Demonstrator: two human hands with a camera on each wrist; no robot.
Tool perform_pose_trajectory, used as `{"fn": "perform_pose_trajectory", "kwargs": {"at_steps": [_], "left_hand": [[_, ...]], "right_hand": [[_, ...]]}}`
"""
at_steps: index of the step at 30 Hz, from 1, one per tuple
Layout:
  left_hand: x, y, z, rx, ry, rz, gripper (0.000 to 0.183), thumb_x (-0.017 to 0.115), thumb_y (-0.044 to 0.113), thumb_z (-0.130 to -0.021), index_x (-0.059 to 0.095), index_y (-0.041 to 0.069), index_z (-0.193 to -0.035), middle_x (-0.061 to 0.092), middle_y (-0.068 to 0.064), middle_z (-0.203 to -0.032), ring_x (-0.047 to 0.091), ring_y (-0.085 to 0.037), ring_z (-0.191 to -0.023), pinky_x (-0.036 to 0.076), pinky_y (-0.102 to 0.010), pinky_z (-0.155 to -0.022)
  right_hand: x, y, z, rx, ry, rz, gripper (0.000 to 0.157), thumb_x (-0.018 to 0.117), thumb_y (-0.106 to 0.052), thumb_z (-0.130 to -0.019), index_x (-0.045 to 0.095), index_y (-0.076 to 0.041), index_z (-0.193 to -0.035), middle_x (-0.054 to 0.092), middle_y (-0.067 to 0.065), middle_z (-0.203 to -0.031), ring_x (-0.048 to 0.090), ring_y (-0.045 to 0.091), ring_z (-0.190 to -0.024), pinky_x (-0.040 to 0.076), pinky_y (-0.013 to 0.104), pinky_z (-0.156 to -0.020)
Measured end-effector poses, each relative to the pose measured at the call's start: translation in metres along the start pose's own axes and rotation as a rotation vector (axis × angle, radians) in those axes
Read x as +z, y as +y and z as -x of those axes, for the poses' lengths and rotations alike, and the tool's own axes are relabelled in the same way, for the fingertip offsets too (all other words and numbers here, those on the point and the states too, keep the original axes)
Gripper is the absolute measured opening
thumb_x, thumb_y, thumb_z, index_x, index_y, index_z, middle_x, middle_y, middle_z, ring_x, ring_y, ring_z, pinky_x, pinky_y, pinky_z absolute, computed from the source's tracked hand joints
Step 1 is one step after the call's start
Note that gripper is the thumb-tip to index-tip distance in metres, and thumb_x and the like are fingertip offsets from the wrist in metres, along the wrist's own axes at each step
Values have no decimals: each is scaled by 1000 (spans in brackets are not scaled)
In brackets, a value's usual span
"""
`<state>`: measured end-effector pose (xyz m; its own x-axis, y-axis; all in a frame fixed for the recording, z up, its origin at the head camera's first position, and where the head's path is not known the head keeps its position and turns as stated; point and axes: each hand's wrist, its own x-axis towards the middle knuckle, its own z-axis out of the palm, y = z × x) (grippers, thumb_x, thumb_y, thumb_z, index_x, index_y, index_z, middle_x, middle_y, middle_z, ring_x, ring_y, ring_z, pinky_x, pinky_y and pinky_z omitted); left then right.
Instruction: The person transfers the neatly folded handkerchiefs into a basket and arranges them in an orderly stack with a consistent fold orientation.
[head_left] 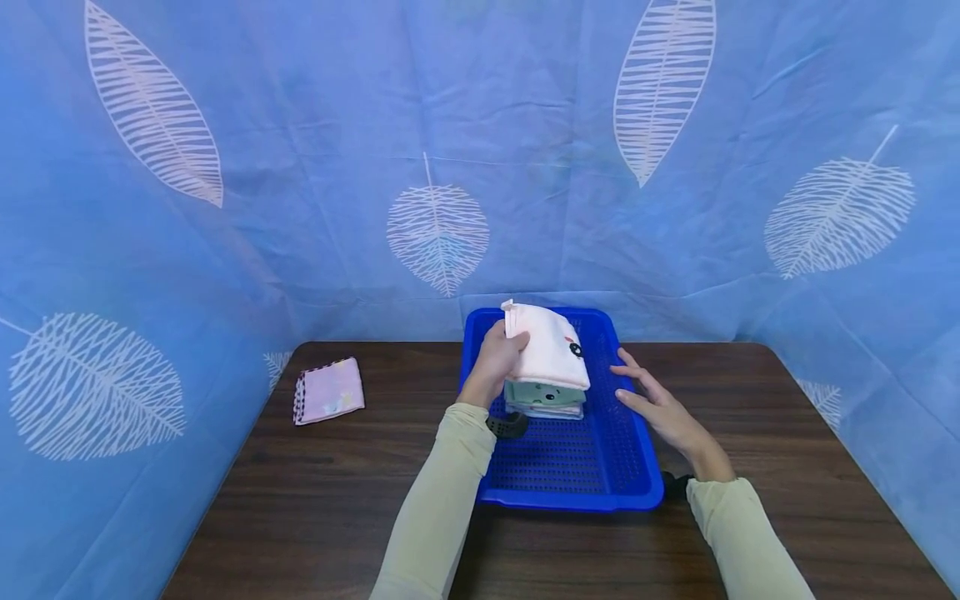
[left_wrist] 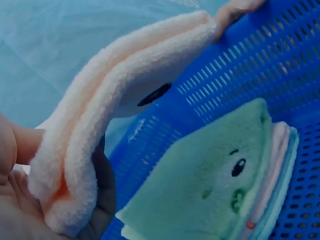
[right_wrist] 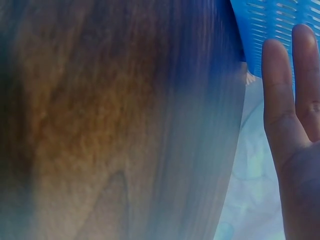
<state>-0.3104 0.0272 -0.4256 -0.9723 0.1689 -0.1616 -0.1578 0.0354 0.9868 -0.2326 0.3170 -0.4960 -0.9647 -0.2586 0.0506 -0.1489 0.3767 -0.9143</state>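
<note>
My left hand (head_left: 495, 360) grips a folded white towel (head_left: 542, 346) by its left edge, thumb on top. In the left wrist view the towel (left_wrist: 120, 75) is bent and raised above a folded green towel (left_wrist: 200, 170). Beneath the green one lie a pink towel (left_wrist: 267, 180) and a light blue towel (left_wrist: 282, 182), all stacked in a blue plastic basket (head_left: 573, 502). My right hand (head_left: 667, 417) is at the basket's right rim with fingers extended and nothing held. In the right wrist view, two fingers (right_wrist: 280, 95) stand straight by the basket wall (right_wrist: 255, 40).
A folded pink cloth (head_left: 330, 392) with a checked edge lies on the left part of the brown wooden table (head_left: 360, 500). Blue fabric with white leaf prints (head_left: 337, 167) hangs behind the table and along both sides.
</note>
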Motion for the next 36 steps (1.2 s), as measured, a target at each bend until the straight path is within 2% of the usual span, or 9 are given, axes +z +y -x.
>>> {"fn": "perform_pose_trajectory", "kwargs": {"at_steps": [9, 12, 15, 18, 23, 32, 36], "left_hand": [[-2, -8, -5, -23, -18, -15, 37, 55, 19, -105, 50, 7, -139, 66, -13, -110, 65, -18, -78, 51, -29, -55], [-2, -10, -7, -24, -14, -24, 39, 55, 19, -104, 49, 7, -141, 66, -14, -111, 64, -18, -76, 50, -29, -51], [-1, -12, -9, -30, -20, -36, 44, 55, 17, -103, 45, 7, -145, 65, -17, -119, 66, -21, -82, 52, -30, -54], [0, -14, -10, -37, -31, -41, 49, 52, 14, -102, 40, 6, -149, 61, -20, -129, 68, -26, -96, 55, -32, -62], [4, -17, -12, -53, -42, -50, 50, 48, 12, -100, 37, 3, -149, 54, -22, -139, 62, -34, -116, 56, -37, -76], [14, -22, -13, -94, -59, -96, 55, 46, 10, -101, 31, 2, -153, 47, -23, -146, 55, -37, -128, 55, -51, -96], [17, -24, -10, -110, -44, -89, 56, 45, 10, -101, 29, 2, -153, 47, -23, -146, 56, -37, -128, 55, -52, -96]], "right_hand": [[1, -2, 0, -6, -1, -6, 51, 50, -26, -108, 37, -8, -154, -2, 4, -175, -8, 47, -158, 4, 86, -110], [1, -3, 0, -3, 1, -6, 51, 50, -26, -108, 37, -8, -154, -2, 2, -175, -8, 46, -158, 5, 86, -110], [2, -4, 0, 0, -1, -8, 51, 50, -26, -108, 37, -8, -154, -2, 2, -175, -7, 47, -158, 5, 86, -110], [3, -5, 1, 6, -3, -12, 52, 51, -26, -108, 37, -8, -154, -2, 2, -175, -8, 46, -158, 5, 86, -110], [1, -6, 2, 8, -1, -10, 52, 51, -26, -108, 36, -8, -155, -3, 2, -175, -9, 46, -158, 3, 86, -110], [0, -3, 0, -17, 1, -15, 53, 50, -24, -108, 35, -5, -155, -4, 2, -175, -10, 46, -158, 3, 85, -111], [2, -2, -1, -21, -7, -17, 52, 49, -24, -108, 35, -4, -154, -4, 4, -175, -9, 47, -158, 6, 85, -111]]}}
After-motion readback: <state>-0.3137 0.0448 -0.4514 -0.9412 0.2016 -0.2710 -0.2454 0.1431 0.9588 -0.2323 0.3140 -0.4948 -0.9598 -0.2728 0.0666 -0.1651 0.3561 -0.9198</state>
